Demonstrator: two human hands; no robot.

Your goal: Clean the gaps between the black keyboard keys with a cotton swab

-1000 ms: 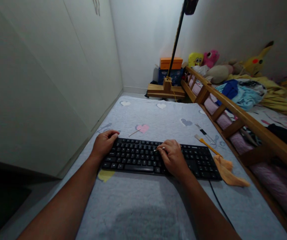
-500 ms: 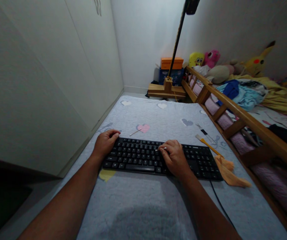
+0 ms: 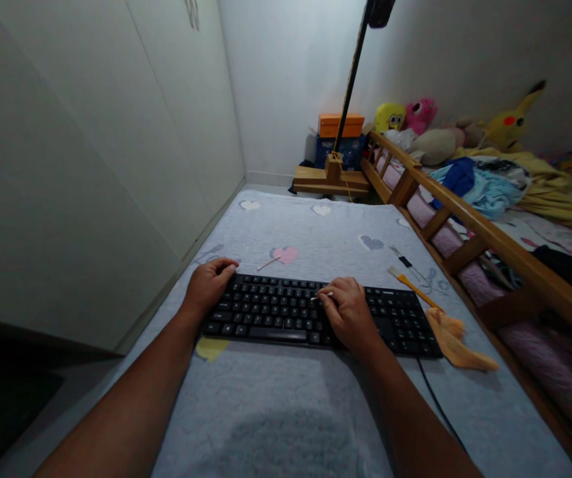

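A black keyboard (image 3: 276,309) lies flat on the light blue bedspread (image 3: 276,398). Its upper left corner is in the grip of my left hand (image 3: 210,281), thumb stretched along the back edge and the other fingers partly hidden. My right hand (image 3: 348,309) pinches a cotton swab (image 3: 329,294) between thumb and fingers, its tip down at the keys right of the middle. Part of the keys is covered by this hand. Behind the keyboard a second cotton swab (image 3: 268,262) rests by a pink heart on the cloth.
Right of the keyboard lie an orange cloth (image 3: 458,342), a brush with a yellow handle (image 3: 415,289) and a thin metal tool (image 3: 409,264). A black cable (image 3: 438,401) runs toward me. A wooden bed rail (image 3: 485,236) borders the right, a white wardrobe (image 3: 91,166) the left.
Both hands keep their places, and the swab in my right hand has barely moved. The whole view has shifted very slightly.
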